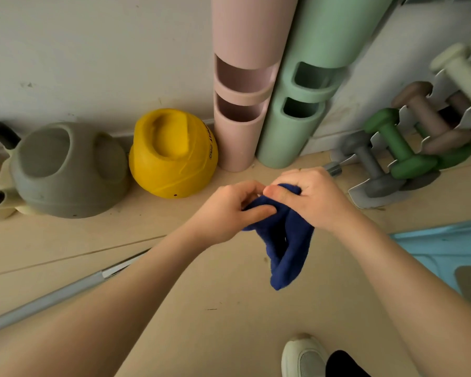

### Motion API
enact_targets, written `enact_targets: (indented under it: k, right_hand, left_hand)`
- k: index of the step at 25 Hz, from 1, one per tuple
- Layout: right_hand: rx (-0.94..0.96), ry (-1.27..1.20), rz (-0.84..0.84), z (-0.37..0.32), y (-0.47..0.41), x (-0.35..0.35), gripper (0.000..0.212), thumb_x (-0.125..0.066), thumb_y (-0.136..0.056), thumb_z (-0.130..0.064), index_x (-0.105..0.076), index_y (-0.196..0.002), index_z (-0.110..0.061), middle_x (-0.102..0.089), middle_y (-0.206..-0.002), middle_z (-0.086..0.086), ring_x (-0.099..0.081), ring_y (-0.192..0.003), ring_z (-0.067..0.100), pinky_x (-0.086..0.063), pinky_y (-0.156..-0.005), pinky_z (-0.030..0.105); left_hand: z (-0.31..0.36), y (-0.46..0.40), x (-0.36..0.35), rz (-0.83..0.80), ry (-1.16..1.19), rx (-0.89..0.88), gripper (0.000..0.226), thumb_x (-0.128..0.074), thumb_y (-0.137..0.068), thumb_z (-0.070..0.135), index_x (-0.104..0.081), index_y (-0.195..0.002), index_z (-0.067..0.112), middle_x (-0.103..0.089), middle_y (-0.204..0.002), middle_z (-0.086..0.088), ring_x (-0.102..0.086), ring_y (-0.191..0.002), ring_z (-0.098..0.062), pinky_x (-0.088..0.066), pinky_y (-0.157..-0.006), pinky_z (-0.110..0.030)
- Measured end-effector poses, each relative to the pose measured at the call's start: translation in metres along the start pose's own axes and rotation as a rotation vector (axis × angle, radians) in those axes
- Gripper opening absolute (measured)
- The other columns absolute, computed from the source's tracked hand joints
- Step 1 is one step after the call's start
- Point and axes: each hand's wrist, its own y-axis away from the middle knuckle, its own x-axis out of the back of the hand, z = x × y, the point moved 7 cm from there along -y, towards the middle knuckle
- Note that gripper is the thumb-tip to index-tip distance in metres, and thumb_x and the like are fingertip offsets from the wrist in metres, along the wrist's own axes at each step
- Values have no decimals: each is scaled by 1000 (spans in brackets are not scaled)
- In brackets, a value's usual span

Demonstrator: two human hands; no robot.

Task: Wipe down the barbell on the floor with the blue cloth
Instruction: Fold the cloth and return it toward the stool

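A dark blue cloth [288,246] hangs bunched in the air in front of me, above the wooden floor. My left hand [229,208] pinches its upper left edge and my right hand [313,197] grips its top. The grey metal barbell [55,295] lies on the floor, running diagonally from the lower left up towards the right. My left forearm and both hands hide its middle. Its far end [333,168] shows just past my right hand.
Along the wall stand a grey kettlebell [65,170], a yellow kettlebell [174,156], and pink [239,112] and green [297,115] upright tubes. A rack of small dumbbells [403,148] sits at the right. A light blue mat [443,248] lies right; my shoe [302,357] is below.
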Motion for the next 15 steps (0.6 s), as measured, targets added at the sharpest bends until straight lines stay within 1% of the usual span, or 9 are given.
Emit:
enact_targets:
  k: [2,4,6,8,10,11,13,14,15]
  right_hand:
    - [-87,105,-66,7,0,12,22,-73,-72,-38,-72,-69,-16,-60,-60,-9,-53,-62,3,-37,-59,12]
    - [-203,189,-273,19,3,13,16,-75,-71,-32,-67,-64,-20,-54,-50,-12,-47,-50,1,-34,-51,10]
    - [-347,147,-507,33,14,3,16,-72,-77,-26,-62,-66,-21,-53,-45,-14,-43,-42,-1,-31,-44,8]
    - [-453,57,-554,43,21,-2,17,-65,-84,-21,-57,-69,-20,-57,-51,-11,-45,-43,-1,-35,-45,11]
    - [-517,7,-454,51,24,1,22,-56,-91,-21,-54,-70,-19,-55,-56,-7,-47,-43,2,-36,-45,15]
    - [-579,-88,-353,55,25,3,24,-51,-94,-20,-52,-70,-17,-53,-57,-4,-48,-41,2,-38,-41,16]
    - [-751,-397,-101,60,28,7,19,-44,-97,-19,-53,-82,-11,-56,-66,6,-57,-44,10,-46,-36,19]
    - [-813,-538,7,61,28,6,16,-42,-98,-19,-53,-93,-8,-58,-73,12,-61,-50,16,-52,-39,22]
    - [-845,-657,92,60,28,5,17,-42,-98,-19,-51,-100,-5,-59,-77,16,-64,-51,19,-55,-41,23]
  left_hand:
    - [-16,1,-2,-47,-54,43,16,-66,-84,28,-55,-73,27,-51,-59,13,-47,-53,3,-35,-53,-14]
    - [-28,8,-2,-112,-30,49,23,-66,-84,24,-54,-65,28,-52,-59,10,-48,-55,0,-36,-52,-11]
    - [-34,14,-2,-179,-45,18,17,-64,-86,17,-58,-72,25,-57,-65,6,-54,-61,-6,-39,-53,-10]
    - [-40,18,0,-198,-96,-29,6,-58,-87,13,-62,-87,18,-61,-76,2,-56,-69,-14,-42,-57,-13]
    - [-40,16,0,-141,-198,-109,17,-52,-81,12,-58,-97,14,-59,-85,2,-54,-74,-14,-43,-64,-15]
    - [-36,13,2,-56,-223,-134,17,-51,-80,10,-56,-97,11,-56,-87,2,-49,-75,-12,-40,-66,-11]
    - [-23,9,9,191,-225,-175,10,-55,-84,5,-55,-93,8,-50,-87,4,-41,-72,-4,-36,-67,-2]
    - [-14,7,10,285,-211,-205,7,-56,-84,4,-57,-90,8,-48,-85,6,-39,-72,-2,-35,-69,0]
    - [-6,5,5,319,-169,-231,5,-56,-84,8,-59,-87,10,-47,-84,10,-41,-72,0,-34,-72,1]
